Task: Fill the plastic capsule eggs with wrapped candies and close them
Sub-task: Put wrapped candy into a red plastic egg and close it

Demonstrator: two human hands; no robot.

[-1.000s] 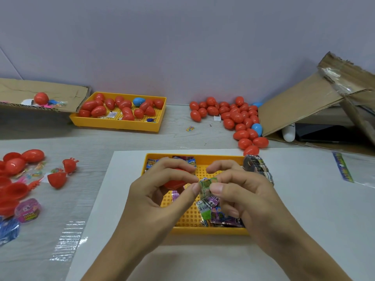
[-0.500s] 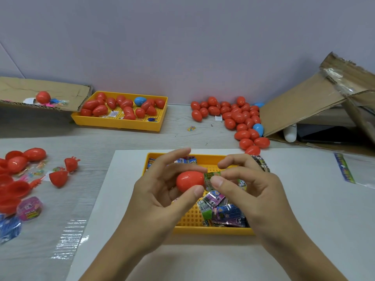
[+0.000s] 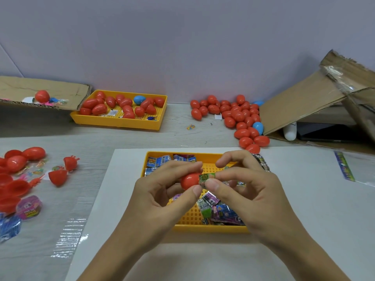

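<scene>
- Over the near yellow tray, at frame centre: left hand is gripping a red egg half between thumb and curled fingers, its mouth apparently facing 3 o'clock.
- Right hand is pinching a green wrapped candy between thumb and forefinger; the candy's long axis is running 9-to-3, its left end touching the egg's mouth.
- Judgement: insertion is turning on pushing the candy toward 9 o'clock, along that axis; the right hand is the nearer one.
- More wrapped candies are lying in the tray at 5 o'clock of the hands.
- Closed eggs are piling at 1 o'clock; the far tray is sitting at 11 o'clock.
</scene>
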